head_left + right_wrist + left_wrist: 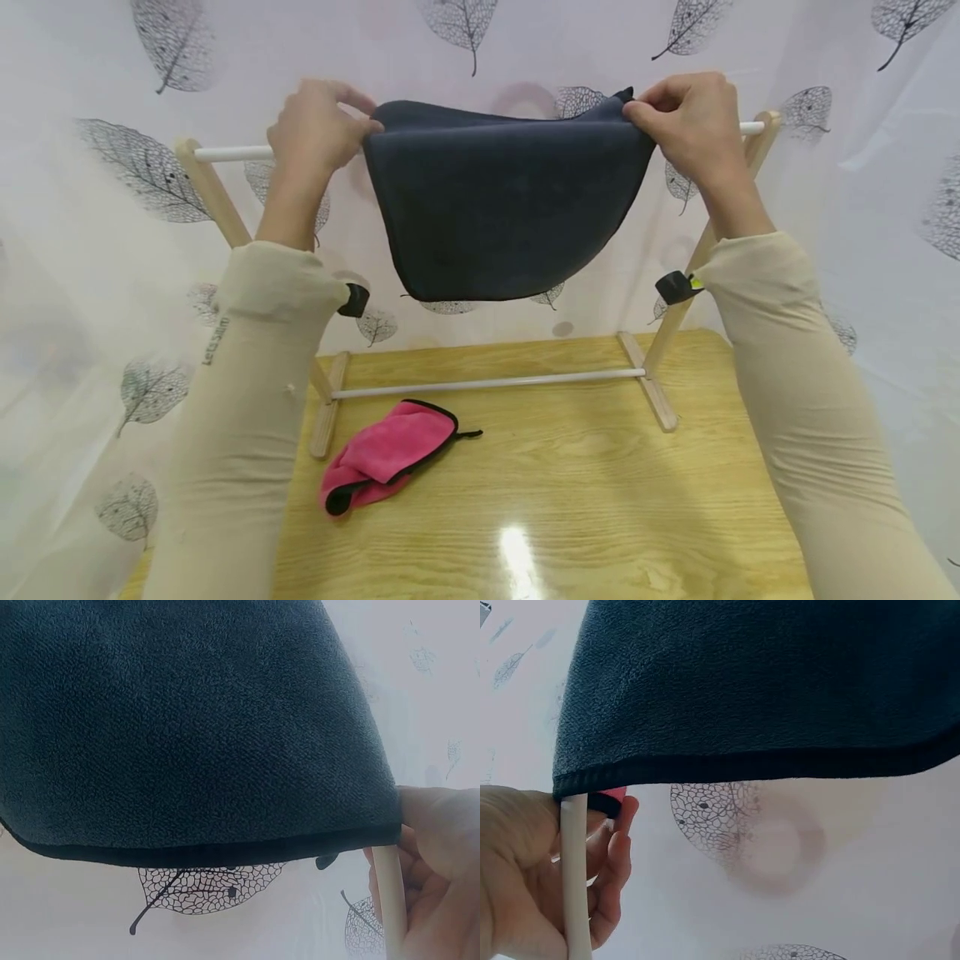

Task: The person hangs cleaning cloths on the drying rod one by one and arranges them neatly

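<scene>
A dark grey towel [510, 208] with black edging hangs folded over the white top bar [236, 154] of a wooden rack. In the head view, my left hand [315, 129] pinches the towel's left edge at the fold. On the other side my right hand [693, 121] pinches its right edge, beside a small black loop. Both wrist views show the bar running past each palm. The left wrist view has a bit of pink under the towel's edge, by the fingers. Most of the bar is hidden under the cloth.
On the wooden table [570, 500], a crumpled pink towel [397, 446] with black edging lies at the left near the rack's foot. A lower white bar [487, 384] joins the rack's two wooden feet. Behind hangs a pale leaf-print curtain [360, 42].
</scene>
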`<state>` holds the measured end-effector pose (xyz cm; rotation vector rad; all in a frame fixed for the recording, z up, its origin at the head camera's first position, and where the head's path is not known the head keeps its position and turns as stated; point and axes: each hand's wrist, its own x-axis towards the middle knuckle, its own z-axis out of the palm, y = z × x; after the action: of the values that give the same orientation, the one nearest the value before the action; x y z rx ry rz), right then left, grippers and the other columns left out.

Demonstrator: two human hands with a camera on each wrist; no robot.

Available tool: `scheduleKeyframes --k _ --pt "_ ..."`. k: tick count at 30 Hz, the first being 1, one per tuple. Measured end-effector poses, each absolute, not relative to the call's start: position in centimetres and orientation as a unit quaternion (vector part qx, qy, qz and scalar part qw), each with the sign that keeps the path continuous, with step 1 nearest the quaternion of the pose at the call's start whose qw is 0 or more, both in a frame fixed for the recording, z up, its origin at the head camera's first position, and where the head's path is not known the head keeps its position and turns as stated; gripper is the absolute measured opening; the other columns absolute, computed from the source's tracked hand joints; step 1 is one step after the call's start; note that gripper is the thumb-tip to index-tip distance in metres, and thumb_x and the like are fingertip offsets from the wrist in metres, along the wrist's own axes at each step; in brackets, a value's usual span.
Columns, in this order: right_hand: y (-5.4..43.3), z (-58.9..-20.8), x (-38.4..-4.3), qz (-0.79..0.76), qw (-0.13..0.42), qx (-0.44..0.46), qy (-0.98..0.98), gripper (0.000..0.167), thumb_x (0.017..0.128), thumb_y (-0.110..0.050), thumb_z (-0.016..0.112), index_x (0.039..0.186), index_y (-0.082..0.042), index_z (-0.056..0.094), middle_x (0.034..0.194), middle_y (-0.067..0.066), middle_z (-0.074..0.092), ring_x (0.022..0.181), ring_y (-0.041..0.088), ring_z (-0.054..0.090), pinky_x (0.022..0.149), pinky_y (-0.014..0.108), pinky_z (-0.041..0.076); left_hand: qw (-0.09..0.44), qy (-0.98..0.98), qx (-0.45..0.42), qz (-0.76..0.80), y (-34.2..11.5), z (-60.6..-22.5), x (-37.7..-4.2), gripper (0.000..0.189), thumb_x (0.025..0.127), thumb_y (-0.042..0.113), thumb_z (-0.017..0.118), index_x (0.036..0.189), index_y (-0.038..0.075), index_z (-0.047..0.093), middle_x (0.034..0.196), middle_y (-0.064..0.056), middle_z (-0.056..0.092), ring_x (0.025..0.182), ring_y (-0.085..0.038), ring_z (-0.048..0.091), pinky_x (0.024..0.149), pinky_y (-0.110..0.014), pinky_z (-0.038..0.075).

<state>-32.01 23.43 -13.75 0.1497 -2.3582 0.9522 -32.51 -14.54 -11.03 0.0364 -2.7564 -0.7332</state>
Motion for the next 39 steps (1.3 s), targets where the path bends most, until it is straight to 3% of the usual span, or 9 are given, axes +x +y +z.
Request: scheduleKeyframes --k 4,11,16,20,23,27,33,39 --pt "23.6 -13.8 -31.9 0.356 0.292 0.054 -0.886 0.039 0.098 -0.033 0.068 0.118 -0.001 0.077 0.076 -0.021 0.058 0.079 0.003 0.052 0.071 0.019 0.040 0.132 -0.957 0.008 -0.257 -14.4 -10.9 -32.2 0.051 0.104 0.038 0.059 0.154 0.026 0.051 0.159 -0.001 0.046 0.143 -0.027 0.042 0.116 -0.050 0.025" --pt "23.2 -13.7 -31.9 0.353 0.297 0.062 -0.885 0.039 0.097 -0.033 0.069 0.117 0.000 0.077 0.072 -0.023 0.056 0.077 0.001 0.052 0.069 0.018 0.041 0.100 -0.965 -0.026 -0.242 -15.0 -10.7 -31.9 0.042 0.108 0.040 0.051 0.146 0.024 0.062 0.152 -0.002 0.055 0.143 -0.026 0.043 0.118 -0.057 0.020" --pt "23.1 -13.7 -31.9 0.350 0.300 0.061 -0.885 0.038 0.097 -0.033 0.068 0.116 -0.001 0.078 0.073 -0.023 0.056 0.076 0.001 0.052 0.069 0.019 0.040 0.070 -0.960 -0.064 -0.264 -15.9 -10.6 -31.8 0.045 0.108 0.044 0.051 0.147 0.025 0.060 0.157 -0.002 0.048 0.145 -0.025 0.040 0.118 -0.056 0.024" --pt "23.2 -13.7 -31.9 0.353 0.298 0.059 -0.885 0.038 0.097 -0.033 0.068 0.116 -0.001 0.078 0.072 -0.024 0.056 0.076 0.002 0.052 0.068 0.019 0.041 0.051 -0.948 -0.091 -0.300 -16.5 -10.4 -31.3 0.051 0.106 0.051 0.049 0.143 0.019 0.062 0.157 -0.004 0.046 0.144 -0.026 0.037 0.118 -0.055 0.025" --pt "23.3 -13.7 -31.9 0.357 0.295 0.057 -0.885 0.039 0.098 -0.034 0.068 0.117 -0.001 0.077 0.074 -0.022 0.057 0.076 0.002 0.052 0.069 0.018 0.041 0.035 -0.943 -0.117 -0.310 -16.8 -10.4 -30.9 0.059 0.101 0.059 0.054 0.139 0.014 0.064 0.151 -0.006 0.049 0.143 -0.026 0.036 0.119 -0.055 0.023" --pt "23.3 -13.7 -31.8 0.358 0.299 0.055 -0.883 0.039 0.097 -0.034 0.068 0.121 -0.004 0.075 0.079 -0.020 0.056 0.079 0.002 0.051 0.071 0.019 0.041 0.015 -0.943 -0.154 -0.294 -17.3 -10.5 -30.7 0.062 0.097 0.054 0.067 0.142 0.012 0.061 0.140 -0.011 0.056 0.136 -0.029 0.041 0.119 -0.056 0.022" --pt "23.5 -14.0 -31.9 0.360 0.326 0.077 -0.871 0.011 0.096 -0.030 0.072 0.101 -0.021 0.068 0.086 -0.019 0.053 0.075 0.001 0.049 0.071 0.019 0.039 0.038 -0.940 -0.173 -0.292 -17.4 -11.1 -31.0 0.051 0.103 0.048 0.059 0.136 0.009 0.065 0.123 -0.013 0.059 0.125 -0.028 0.045 0.116 -0.054 0.026" --pt "23.8 -14.2 -32.1 0.392 0.317 0.110 -0.857 0.007 0.095 -0.026 0.077 0.094 -0.023 0.071 0.073 -0.017 0.057 0.071 0.006 0.049 0.066 0.019 0.038 0.073 -0.944 -0.166 -0.276 -17.2 -11.3 -31.0 0.054 0.105 0.051 0.052 0.132 0.007 0.069 0.129 -0.012 0.059 0.118 -0.026 0.049 0.108 -0.051 0.034"
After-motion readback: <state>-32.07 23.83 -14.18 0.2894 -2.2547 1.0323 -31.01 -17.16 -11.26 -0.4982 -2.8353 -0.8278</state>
